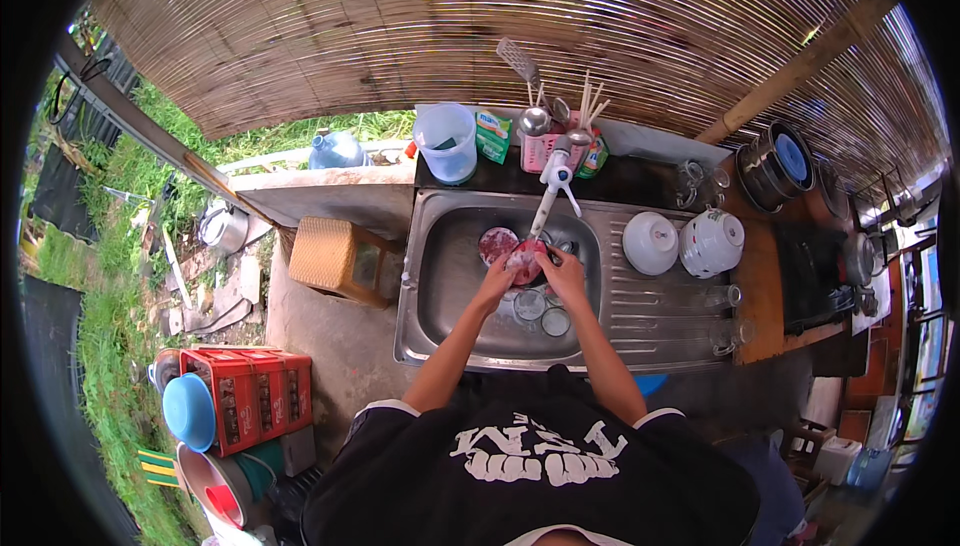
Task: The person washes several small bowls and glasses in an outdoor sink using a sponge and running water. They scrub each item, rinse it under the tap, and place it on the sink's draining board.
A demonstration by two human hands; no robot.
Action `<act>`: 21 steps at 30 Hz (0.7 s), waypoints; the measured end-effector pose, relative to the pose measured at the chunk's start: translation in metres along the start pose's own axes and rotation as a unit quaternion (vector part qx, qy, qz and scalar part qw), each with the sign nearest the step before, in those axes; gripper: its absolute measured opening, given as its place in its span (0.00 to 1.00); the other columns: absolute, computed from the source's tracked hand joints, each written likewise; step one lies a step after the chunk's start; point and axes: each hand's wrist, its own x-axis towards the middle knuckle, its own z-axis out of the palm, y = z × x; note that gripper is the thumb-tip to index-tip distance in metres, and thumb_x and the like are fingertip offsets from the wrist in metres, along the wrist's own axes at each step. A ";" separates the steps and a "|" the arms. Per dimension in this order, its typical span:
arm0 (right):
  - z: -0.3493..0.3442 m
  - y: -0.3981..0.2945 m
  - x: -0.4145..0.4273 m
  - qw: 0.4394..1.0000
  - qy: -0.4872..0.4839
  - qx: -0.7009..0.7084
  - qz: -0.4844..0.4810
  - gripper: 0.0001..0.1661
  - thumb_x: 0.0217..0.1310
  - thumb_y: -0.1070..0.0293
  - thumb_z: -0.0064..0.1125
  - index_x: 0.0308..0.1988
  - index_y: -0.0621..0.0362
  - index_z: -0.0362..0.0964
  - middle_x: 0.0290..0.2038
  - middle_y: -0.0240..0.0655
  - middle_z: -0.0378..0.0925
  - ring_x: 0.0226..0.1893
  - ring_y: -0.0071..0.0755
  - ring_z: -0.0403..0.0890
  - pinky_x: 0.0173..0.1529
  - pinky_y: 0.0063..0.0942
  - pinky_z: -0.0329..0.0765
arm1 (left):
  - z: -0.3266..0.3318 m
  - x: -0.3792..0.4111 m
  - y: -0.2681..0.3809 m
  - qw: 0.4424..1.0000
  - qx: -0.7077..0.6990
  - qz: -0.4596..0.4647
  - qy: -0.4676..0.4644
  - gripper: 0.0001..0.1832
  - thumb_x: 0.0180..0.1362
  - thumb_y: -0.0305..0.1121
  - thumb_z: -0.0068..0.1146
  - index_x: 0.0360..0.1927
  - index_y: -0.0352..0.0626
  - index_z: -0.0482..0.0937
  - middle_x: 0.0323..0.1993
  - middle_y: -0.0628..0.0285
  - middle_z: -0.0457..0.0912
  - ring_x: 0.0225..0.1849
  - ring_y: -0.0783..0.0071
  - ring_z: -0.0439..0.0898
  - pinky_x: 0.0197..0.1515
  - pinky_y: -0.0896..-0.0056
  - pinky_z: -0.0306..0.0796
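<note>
Both of my hands hold a red, rounded dish with suds on it under the spout of a white faucet (556, 177), above the steel sink (439, 321). My left hand (498, 281) grips the left side of the red dish (527, 261), and my right hand (564, 273) grips its right side. A second red, foamy round dish (496, 244) lies in the basin just left of it. Below my hands are drinking glasses (530, 305) in the basin. More dishes lie partly hidden behind my right hand.
White bowls (650, 243) and a stack of patterned bowls (711, 243) sit upside down on the ribbed drainboard (645, 313), with glass mugs (731, 333) at its right end. Behind the sink are a clear plastic bucket (445, 142) and a pink utensil holder (536, 153). A woven-look stool (324, 253) stands left.
</note>
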 end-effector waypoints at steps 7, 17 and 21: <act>-0.022 0.065 0.020 0.976 0.132 -0.071 -0.160 0.24 0.61 0.62 0.53 0.54 0.60 0.73 0.35 0.45 0.81 0.34 0.33 0.83 0.27 0.31 0.83 | 0.041 0.052 0.004 0.917 0.375 0.096 0.100 0.25 0.64 0.49 0.47 0.26 0.34 0.76 0.17 0.59 0.74 0.25 0.75 0.74 0.27 0.64 0.65; 0.038 0.058 0.045 0.993 0.012 0.100 -0.061 0.22 0.68 0.55 0.50 0.43 0.65 0.76 0.25 0.33 0.76 0.27 0.23 0.76 0.26 0.27 0.75 | -0.001 0.001 0.049 0.983 -0.077 -0.163 -0.016 0.33 0.65 0.58 0.41 0.64 0.45 0.64 0.57 0.55 0.72 0.56 0.62 0.75 0.51 0.52 0.76; 0.064 0.030 0.052 0.987 -0.030 0.100 -0.124 0.22 0.66 0.55 0.53 0.41 0.65 0.77 0.24 0.37 0.78 0.26 0.26 0.76 0.31 0.28 0.72 | -0.020 -0.014 0.045 0.984 -0.123 -0.071 0.104 0.25 0.68 0.47 0.37 0.62 0.43 0.65 0.59 0.54 0.70 0.54 0.60 0.77 0.51 0.53 0.77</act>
